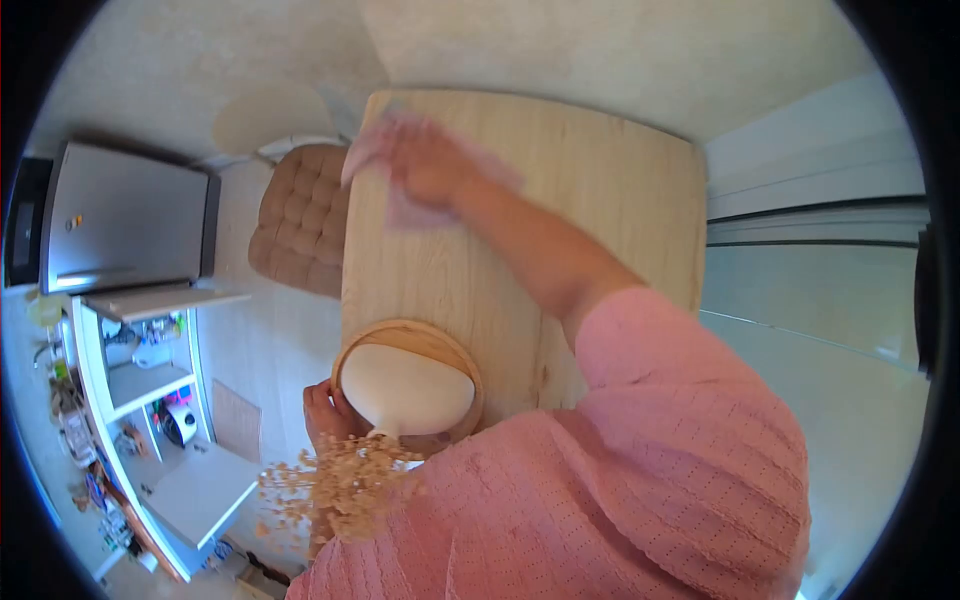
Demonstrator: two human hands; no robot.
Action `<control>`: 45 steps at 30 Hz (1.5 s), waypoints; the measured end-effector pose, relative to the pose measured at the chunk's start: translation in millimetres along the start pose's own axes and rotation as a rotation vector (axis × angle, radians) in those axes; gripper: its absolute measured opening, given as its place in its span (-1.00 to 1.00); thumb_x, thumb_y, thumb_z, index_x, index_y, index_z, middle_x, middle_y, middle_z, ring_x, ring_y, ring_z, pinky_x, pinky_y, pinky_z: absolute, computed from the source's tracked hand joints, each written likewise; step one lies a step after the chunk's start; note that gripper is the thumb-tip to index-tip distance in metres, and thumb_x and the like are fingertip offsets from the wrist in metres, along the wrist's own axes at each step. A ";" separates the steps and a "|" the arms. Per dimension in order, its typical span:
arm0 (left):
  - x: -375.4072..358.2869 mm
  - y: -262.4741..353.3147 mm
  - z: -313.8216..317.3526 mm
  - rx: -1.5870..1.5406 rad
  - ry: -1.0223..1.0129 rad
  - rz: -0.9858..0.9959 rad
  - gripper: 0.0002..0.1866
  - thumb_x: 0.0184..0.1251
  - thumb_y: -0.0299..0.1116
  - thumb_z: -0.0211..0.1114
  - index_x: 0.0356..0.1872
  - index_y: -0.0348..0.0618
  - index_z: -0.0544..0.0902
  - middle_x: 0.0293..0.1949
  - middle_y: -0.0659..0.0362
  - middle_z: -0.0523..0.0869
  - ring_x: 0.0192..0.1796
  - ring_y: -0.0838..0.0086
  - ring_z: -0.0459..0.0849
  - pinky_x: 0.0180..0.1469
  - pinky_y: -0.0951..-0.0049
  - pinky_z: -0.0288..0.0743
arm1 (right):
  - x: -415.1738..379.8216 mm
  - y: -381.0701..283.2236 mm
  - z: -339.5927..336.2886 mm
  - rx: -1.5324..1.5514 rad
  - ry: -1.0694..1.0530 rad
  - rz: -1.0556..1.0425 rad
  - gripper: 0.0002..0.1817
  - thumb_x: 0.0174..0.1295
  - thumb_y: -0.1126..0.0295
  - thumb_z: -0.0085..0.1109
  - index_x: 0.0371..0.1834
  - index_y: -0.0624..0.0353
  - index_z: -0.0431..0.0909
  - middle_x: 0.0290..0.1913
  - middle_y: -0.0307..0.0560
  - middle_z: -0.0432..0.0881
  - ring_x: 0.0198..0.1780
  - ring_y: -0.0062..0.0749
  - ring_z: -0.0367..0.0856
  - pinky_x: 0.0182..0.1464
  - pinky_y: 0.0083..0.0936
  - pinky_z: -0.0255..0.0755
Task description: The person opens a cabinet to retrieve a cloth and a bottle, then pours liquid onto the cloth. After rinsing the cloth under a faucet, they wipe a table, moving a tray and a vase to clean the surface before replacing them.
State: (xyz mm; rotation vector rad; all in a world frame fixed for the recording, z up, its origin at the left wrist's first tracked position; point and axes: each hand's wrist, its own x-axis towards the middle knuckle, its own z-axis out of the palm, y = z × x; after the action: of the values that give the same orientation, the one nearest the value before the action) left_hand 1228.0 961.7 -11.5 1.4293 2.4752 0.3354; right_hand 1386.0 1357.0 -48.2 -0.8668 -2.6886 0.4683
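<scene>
My right hand, smeared by motion, presses on a pink cloth at the far left corner of the light wooden table. Part of the cloth hangs past the table's edge. Near the close left edge of the table, my left hand grips the rim of a round wooden tray. Within the tray is a white vase, its neck pointing toward me. Dried beige flowers stick out of the neck and hide part of my left forearm.
A chair with a tufted brown cushion stands at the table's left side. Further left are a grey fridge and white cabinets with open doors. A wall borders the far side, and glossy pale panels are on the right.
</scene>
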 end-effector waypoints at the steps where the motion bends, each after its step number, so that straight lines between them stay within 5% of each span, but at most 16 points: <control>1: -5.1 -5.6 -4.1 -0.019 0.005 -0.060 -0.81 0.26 -0.44 0.15 -0.13 -0.24 0.53 -0.18 -0.05 0.54 -0.15 0.03 0.55 -0.10 0.10 0.46 | 19.0 15.6 -2.1 -0.082 -0.011 0.011 -0.52 0.40 0.18 -0.29 0.37 -0.18 0.31 0.52 -0.26 0.08 0.53 -0.28 -0.04 0.50 -0.10 -0.21; 9: -35.8 -84.1 48.6 -0.832 -0.120 -0.594 -0.59 0.50 -0.09 0.02 -0.01 -0.27 0.59 -0.18 0.06 0.69 -0.15 0.44 0.63 -0.11 0.45 0.51 | 47.3 24.6 8.8 -0.255 0.108 0.017 -0.51 0.43 0.11 -0.32 0.40 -0.18 0.27 0.51 -0.20 0.10 0.53 -0.25 -0.03 0.49 -0.13 -0.16; 14: -32.9 -37.6 30.2 -1.393 -0.030 -0.534 -0.61 0.49 -0.15 0.03 0.10 -0.25 0.51 -0.12 0.13 0.69 -0.11 0.39 0.67 -0.08 0.42 0.58 | -2.7 -37.5 26.7 -0.183 -0.080 -0.164 -0.52 0.42 0.09 -0.25 0.39 -0.20 0.28 0.53 -0.18 0.06 0.55 -0.24 -0.10 0.52 -0.13 -0.23; 21: -46.7 -159.5 68.5 -0.552 0.066 -0.040 -0.62 0.44 -0.15 0.09 0.05 -0.24 0.53 -0.15 0.10 0.68 -0.11 0.33 0.67 -0.10 0.38 0.60 | -79.0 -73.2 19.6 -0.025 -0.166 -0.422 -0.53 0.38 0.10 -0.21 0.30 -0.10 0.39 0.49 -0.15 0.15 0.53 -0.25 -0.02 0.52 -0.17 -0.21; 23: -57.7 -177.1 71.0 -0.671 0.201 -0.251 -0.61 0.39 -0.13 0.10 0.05 -0.22 0.52 -0.13 0.07 0.65 -0.11 0.30 0.66 -0.08 0.34 0.59 | -46.7 -30.0 -2.9 -0.040 -0.243 -0.226 -0.54 0.40 0.09 -0.20 0.32 -0.12 0.38 0.49 -0.21 0.15 0.49 -0.26 0.08 0.48 -0.16 -0.10; 25: -39.0 -179.8 45.5 -0.513 -0.045 -0.529 -0.60 0.42 -0.13 0.04 0.08 -0.21 0.50 -0.08 0.04 0.64 -0.09 0.31 0.66 -0.07 0.32 0.59 | -24.4 27.6 1.3 -0.147 0.063 -0.066 -0.54 0.39 0.13 -0.18 0.33 -0.10 0.37 0.46 -0.17 0.21 0.46 -0.19 0.15 0.45 -0.15 -0.02; 27: -23.7 -152.0 8.3 -0.545 -0.084 -0.509 -0.53 0.45 -0.08 0.01 0.14 -0.26 0.46 -0.04 0.02 0.64 -0.03 0.30 0.66 -0.03 0.31 0.59 | -13.8 30.5 -0.2 -0.201 0.175 0.028 -0.53 0.37 0.16 -0.16 0.33 -0.09 0.37 0.44 -0.13 0.26 0.44 -0.17 0.18 0.44 -0.16 0.00; 29: -10.4 -99.4 -27.4 -1.127 0.107 -0.750 -0.46 0.48 -0.01 -0.02 0.18 -0.32 0.43 0.01 0.02 0.64 0.04 0.28 0.65 -0.01 0.30 0.58 | -19.6 15.7 7.4 -0.249 0.279 0.137 -0.53 0.34 0.19 -0.13 0.33 -0.08 0.37 0.41 -0.10 0.30 0.42 -0.14 0.22 0.42 -0.16 0.03; 31: 2.1 -79.5 -48.8 -1.177 0.151 -0.743 -0.47 0.49 -0.02 -0.04 0.16 -0.34 0.44 0.01 0.00 0.63 0.00 0.29 0.66 -0.02 0.30 0.59 | -20.1 -28.4 18.8 -0.158 -0.023 -0.020 -0.50 0.33 0.18 -0.12 0.34 0.00 0.33 0.42 -0.05 0.27 0.45 -0.18 0.15 0.44 -0.20 -0.03; 32: 9.1 -71.9 -56.5 -1.241 0.207 -0.732 -0.47 0.50 -0.04 -0.06 0.15 -0.36 0.45 0.02 -0.01 0.62 -0.04 0.31 0.68 -0.03 0.31 0.59 | -33.9 -51.5 53.0 -0.080 0.163 -0.231 -0.46 0.30 0.19 -0.09 0.36 0.03 0.30 0.39 0.01 0.30 0.44 -0.15 0.16 0.45 -0.18 -0.04; 36: 26.8 -62.4 -83.7 -1.273 0.254 -0.672 -0.44 0.51 -0.02 -0.07 0.22 -0.36 0.39 0.05 0.00 0.61 -0.02 0.29 0.67 -0.01 0.32 0.60 | -144.9 -213.9 10.8 0.106 -0.571 -0.292 -0.40 0.20 0.05 0.02 0.29 0.06 0.37 0.37 0.05 0.32 0.46 -0.14 0.13 0.50 -0.12 -0.22; 37: 30.4 -59.5 -88.8 -1.238 0.268 -0.661 -0.43 0.51 -0.01 -0.06 0.22 -0.36 0.39 0.04 0.00 0.61 -0.02 0.29 0.67 -0.01 0.32 0.60 | -183.1 -231.8 13.0 0.236 -0.350 -0.454 -0.42 0.22 0.03 0.01 0.29 0.02 0.38 0.39 -0.01 0.30 0.47 -0.18 0.12 0.51 -0.14 -0.22; 39: 31.9 -52.3 -96.6 -1.206 0.280 -0.651 -0.43 0.50 0.00 -0.05 0.21 -0.36 0.39 0.04 0.00 0.61 -0.03 0.30 0.67 -0.01 0.32 0.60 | -231.9 -223.8 36.4 0.362 -0.127 -0.609 -0.43 0.23 0.01 0.00 0.29 -0.02 0.39 0.42 -0.07 0.27 0.48 -0.22 0.10 0.51 -0.15 -0.22; 41: 34.2 -45.8 -102.1 -1.191 0.306 -0.655 -0.42 0.49 0.02 -0.04 0.20 -0.34 0.39 0.01 0.01 0.61 -0.04 0.31 0.68 -0.02 0.33 0.60 | -263.7 -195.6 57.9 0.456 -0.358 -0.764 -0.47 0.27 0.07 -0.02 0.30 -0.06 0.38 0.44 -0.22 0.24 0.49 -0.28 0.09 0.51 -0.20 -0.20; 43: 35.1 -55.6 -98.7 -1.240 0.296 -0.616 -0.41 0.48 0.05 -0.03 0.19 -0.34 0.40 0.00 0.02 0.62 -0.05 0.31 0.68 -0.03 0.34 0.60 | -222.2 -157.9 13.1 0.412 -0.477 -0.569 -0.52 0.32 0.10 -0.09 0.31 -0.13 0.38 0.44 -0.27 0.26 0.49 -0.35 0.08 0.50 -0.20 -0.18; 45: 34.9 -57.9 -95.3 -1.288 0.283 -0.581 -0.40 0.47 0.07 -0.01 0.18 -0.33 0.41 -0.02 0.03 0.62 -0.07 0.32 0.68 -0.04 0.34 0.61 | -165.1 -93.7 -17.1 0.177 -0.261 -0.423 -0.54 0.32 0.17 -0.07 0.29 -0.14 0.40 0.43 -0.27 0.26 0.49 -0.35 0.09 0.49 -0.22 -0.12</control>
State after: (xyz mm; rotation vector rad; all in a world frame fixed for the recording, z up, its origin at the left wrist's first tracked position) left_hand 1132.1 957.3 55.3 0.1334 1.9045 1.6340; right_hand 1473.1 1189.4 -23.2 -0.1862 -2.8940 0.7422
